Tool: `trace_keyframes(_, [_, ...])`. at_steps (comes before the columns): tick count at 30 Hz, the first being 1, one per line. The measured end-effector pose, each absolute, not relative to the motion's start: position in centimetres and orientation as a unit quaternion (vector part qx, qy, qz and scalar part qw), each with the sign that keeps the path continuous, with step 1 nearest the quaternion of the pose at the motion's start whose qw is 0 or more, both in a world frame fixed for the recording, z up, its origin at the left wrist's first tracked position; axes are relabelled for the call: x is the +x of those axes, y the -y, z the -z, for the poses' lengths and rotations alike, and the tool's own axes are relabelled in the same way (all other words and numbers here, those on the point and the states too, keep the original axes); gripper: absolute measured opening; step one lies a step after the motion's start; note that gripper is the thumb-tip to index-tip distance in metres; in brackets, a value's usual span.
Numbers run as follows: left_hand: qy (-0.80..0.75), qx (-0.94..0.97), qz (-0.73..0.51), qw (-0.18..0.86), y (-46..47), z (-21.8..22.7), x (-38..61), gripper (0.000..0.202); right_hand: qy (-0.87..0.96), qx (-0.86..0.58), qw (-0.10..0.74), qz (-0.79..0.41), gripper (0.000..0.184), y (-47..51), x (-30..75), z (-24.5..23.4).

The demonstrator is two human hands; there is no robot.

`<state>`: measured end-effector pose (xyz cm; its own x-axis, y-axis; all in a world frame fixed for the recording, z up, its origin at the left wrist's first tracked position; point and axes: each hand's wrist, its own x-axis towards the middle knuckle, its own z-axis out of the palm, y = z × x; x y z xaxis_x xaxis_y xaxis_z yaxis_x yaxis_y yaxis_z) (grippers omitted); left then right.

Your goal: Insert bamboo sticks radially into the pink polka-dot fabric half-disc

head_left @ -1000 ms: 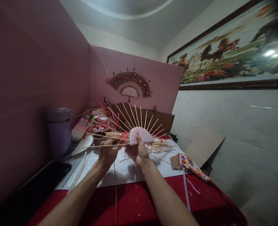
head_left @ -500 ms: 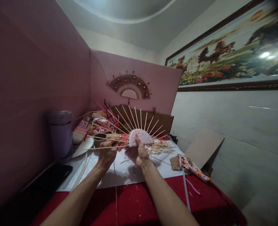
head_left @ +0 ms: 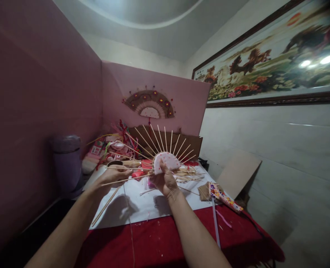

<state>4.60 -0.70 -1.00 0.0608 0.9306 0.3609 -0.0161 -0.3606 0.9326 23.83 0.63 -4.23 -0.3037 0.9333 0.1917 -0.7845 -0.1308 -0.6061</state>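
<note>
My right hand (head_left: pixel 166 183) grips a fan frame by its half-round base (head_left: pixel 167 162), the thumb pressed on the pale fabric with red dots. Thin bamboo sticks (head_left: pixel 158 137) spread out from the base like rays. To the left, my left hand (head_left: pixel 115 175) is closed, its fingertips pinched near the lowest sticks on that side. A thin brown twine (head_left: pixel 130 219) hangs from this hand over the front of the table; the part within the fingers is hidden.
A finished fan (head_left: pixel 150 104) hangs on the pink board behind. Ribbons (head_left: pixel 120 143), a round dark container (head_left: pixel 115 163) and a purple bottle (head_left: pixel 67 163) stand left. Loose sticks (head_left: pixel 189 173), floral fabric (head_left: pixel 224 197) and a leaning board (head_left: pixel 239 173) are right. White paper (head_left: pixel 142 212) covers red cloth.
My left hand has moved left and away from the fan base, and the twine has shifted left with it. My right hand keeps its hold. The view has turned slightly.
</note>
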Motion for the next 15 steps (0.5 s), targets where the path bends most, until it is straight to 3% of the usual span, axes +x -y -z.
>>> trace_keyframes(3, [-0.383, 0.564, -0.470, 0.561, 0.9, 0.0, 3.6, 0.019, 0.320, -0.111, 0.582, -0.739, 0.027, -0.8, 24.7, 4.1])
trace_keyframes(7, [-0.344, 0.533, -0.416, 0.651, 1.1, -1.3, 3.0, 0.015, 0.308, -0.108, 0.590, -0.738, 0.029, -0.9, 25.6, 3.9])
trace_keyframes(15, [-0.440, 0.596, -0.361, 0.565, 0.7, -3.3, 0.5, 0.023, 0.310, -0.129, 0.603, -0.724, 0.024, -1.7, 25.9, 4.3])
